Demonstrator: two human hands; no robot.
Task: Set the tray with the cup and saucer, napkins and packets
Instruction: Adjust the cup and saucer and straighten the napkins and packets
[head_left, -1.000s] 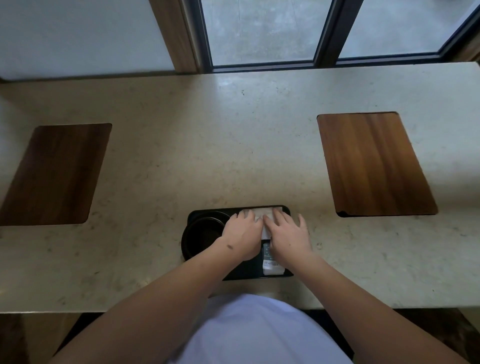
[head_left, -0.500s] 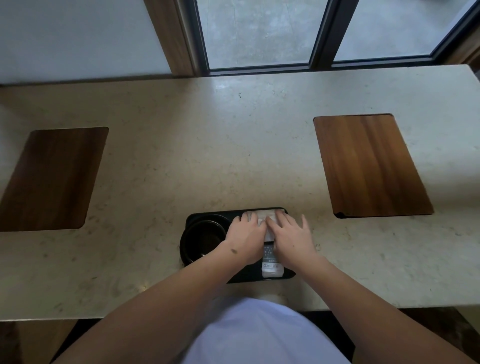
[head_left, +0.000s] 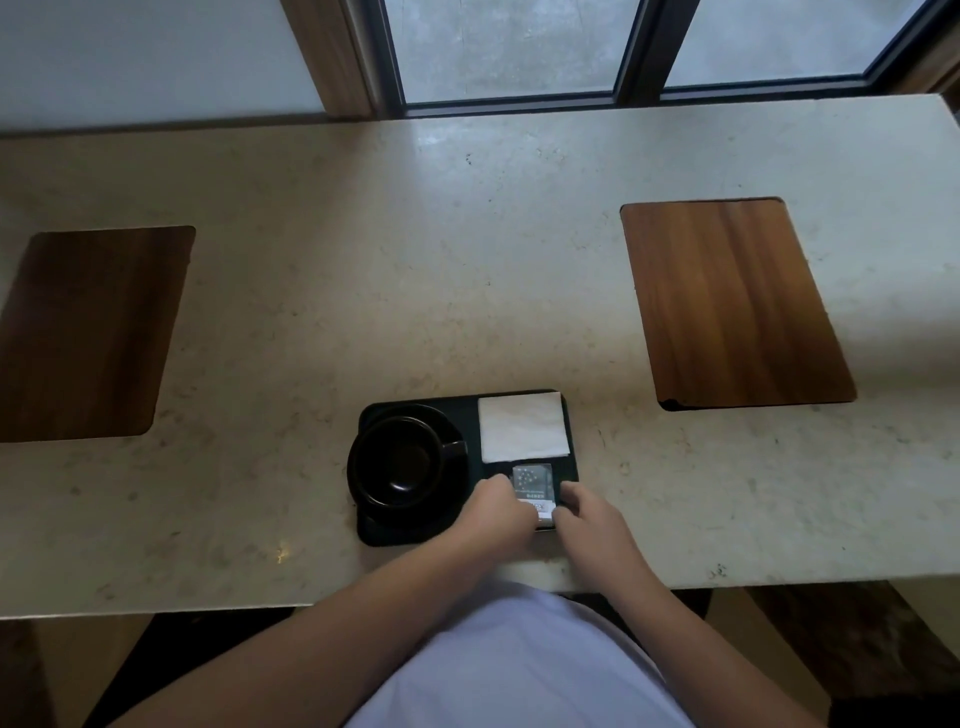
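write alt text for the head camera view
Both hands, left hand and right hand, pinch a packet at the near right of a black tray on a stone counter. A white napkin lies behind it; a black cup on its saucer sits left.

Pale stone counter — black tray at its near edge, two wooden boards inset

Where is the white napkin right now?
In the head view the white napkin lies flat in the far right corner of the black tray, right of the black cup and beyond the packet.
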